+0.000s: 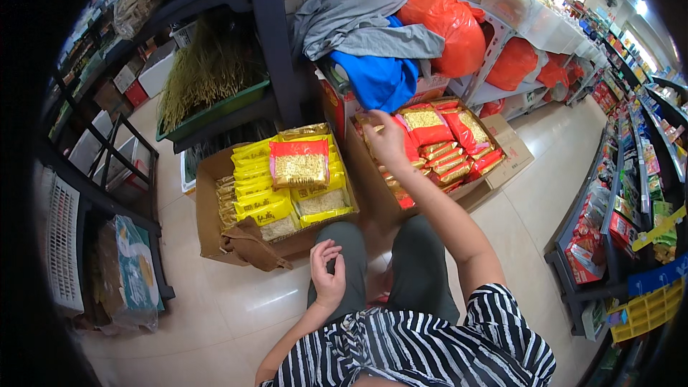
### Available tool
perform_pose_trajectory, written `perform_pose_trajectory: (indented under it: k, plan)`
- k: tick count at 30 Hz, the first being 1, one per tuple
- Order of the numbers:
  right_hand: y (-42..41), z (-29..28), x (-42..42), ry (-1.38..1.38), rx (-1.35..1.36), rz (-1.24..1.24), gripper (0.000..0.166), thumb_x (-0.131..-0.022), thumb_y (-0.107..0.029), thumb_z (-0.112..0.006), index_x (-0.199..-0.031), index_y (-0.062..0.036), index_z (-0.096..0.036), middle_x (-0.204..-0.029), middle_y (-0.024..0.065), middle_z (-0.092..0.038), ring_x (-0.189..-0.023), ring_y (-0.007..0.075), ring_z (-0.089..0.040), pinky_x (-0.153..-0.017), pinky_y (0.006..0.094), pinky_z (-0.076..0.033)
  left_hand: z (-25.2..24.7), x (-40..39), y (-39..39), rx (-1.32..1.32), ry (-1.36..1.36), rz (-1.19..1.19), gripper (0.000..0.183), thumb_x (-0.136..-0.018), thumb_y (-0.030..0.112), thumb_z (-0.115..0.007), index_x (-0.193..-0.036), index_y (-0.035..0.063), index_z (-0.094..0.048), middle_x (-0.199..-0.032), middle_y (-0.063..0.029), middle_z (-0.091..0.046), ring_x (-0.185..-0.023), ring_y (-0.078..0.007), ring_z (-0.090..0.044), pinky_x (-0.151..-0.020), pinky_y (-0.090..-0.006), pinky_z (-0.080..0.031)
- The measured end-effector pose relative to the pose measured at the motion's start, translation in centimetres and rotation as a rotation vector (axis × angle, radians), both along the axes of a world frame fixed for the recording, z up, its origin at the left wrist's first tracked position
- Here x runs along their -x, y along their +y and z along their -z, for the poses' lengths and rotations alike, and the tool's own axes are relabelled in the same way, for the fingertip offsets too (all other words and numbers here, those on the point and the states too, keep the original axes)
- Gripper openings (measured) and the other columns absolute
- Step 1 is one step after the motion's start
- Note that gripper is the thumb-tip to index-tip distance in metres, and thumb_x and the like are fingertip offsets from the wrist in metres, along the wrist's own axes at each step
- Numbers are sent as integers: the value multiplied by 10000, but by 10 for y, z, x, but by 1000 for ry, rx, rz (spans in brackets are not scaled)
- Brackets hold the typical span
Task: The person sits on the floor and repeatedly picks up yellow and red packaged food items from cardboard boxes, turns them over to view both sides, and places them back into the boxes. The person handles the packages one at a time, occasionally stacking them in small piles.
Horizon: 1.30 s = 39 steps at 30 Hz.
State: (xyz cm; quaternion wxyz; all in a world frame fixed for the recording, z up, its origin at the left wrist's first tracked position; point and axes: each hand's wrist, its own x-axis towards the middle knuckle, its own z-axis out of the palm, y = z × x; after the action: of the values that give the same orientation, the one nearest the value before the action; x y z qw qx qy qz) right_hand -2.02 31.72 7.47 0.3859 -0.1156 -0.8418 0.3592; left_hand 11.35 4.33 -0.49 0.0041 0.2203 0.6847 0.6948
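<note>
My right hand (386,141) is over the left part of a cardboard box (406,208) filled with red and gold packets (451,166); its fingers are bent, and whether they touch a packet I cannot tell. My left hand (328,274) rests near my left knee, fingers curled, with nothing visible in it. Left of the knees stands another cardboard box (207,226) with yellow packets (260,199) in rows. One red and gold packet (299,164) lies on top of them. A brown cloth (257,244) hangs over that box's front edge.
A grey garment (355,16), a blue cloth (376,78) and a red plastic bag (443,29) are piled behind the boxes. Dried stalks fill a green tray (215,110) at the left. Stocked shelves (583,242) line the right side. A plastic-wrapped bundle (126,274) stands lower left.
</note>
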Motion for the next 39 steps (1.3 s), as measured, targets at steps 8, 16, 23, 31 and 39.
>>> perform_pose_trajectory:
  k: [8,16,23,31,39]
  plan:
    - [40,-41,40,-511,-107,299,734,-674,-363,-756,-1216,-4,-416,-1114,245,-512,-1010,397,-542,-831,438,-467,-1,-1,-3,-8,-5,-17,375,-829,-76,-523,-1189,-32,-426,-1114,-142,-500,-977,-194,-576,-854,-285,-461]
    - [105,-7,96,-86,-12,269,119,-723,-73,-621,-781,15,-567,-691,176,-612,-549,300,-632,-521,402,-508,2,3,-2,-15,-8,12,368,-834,-70,-526,-1186,-24,-425,-1113,-146,-497,-966,-199,-581,-838,-280,-468]
    - [130,-71,122,21,87,110,202,-712,-87,-637,-880,9,-579,-789,207,-620,-658,331,-633,-574,392,-513,-2,5,2,-42,-17,15,328,-839,-73,-521,-1154,-25,-443,-1105,-138,-485,-944,-198,-588,-827,-284,-469]
    - [107,-41,112,-332,-675,161,114,-690,-114,-603,-785,-52,-609,-784,179,-614,-849,352,-583,-730,452,-476,1,7,-2,-53,-47,-3,291,-834,-79,-522,-1116,-32,-470,-1093,-134,-488,-918,-193,-594,-797,-272,-481]
    - [116,-42,126,-327,-704,214,104,-661,-84,-628,-749,-49,-672,-848,181,-637,-852,352,-610,-745,422,-499,-1,12,1,-25,39,-32,225,-820,-96,-525,-1037,-38,-524,-1053,-139,-511,-874,-196,-609,-755,-268,-510]
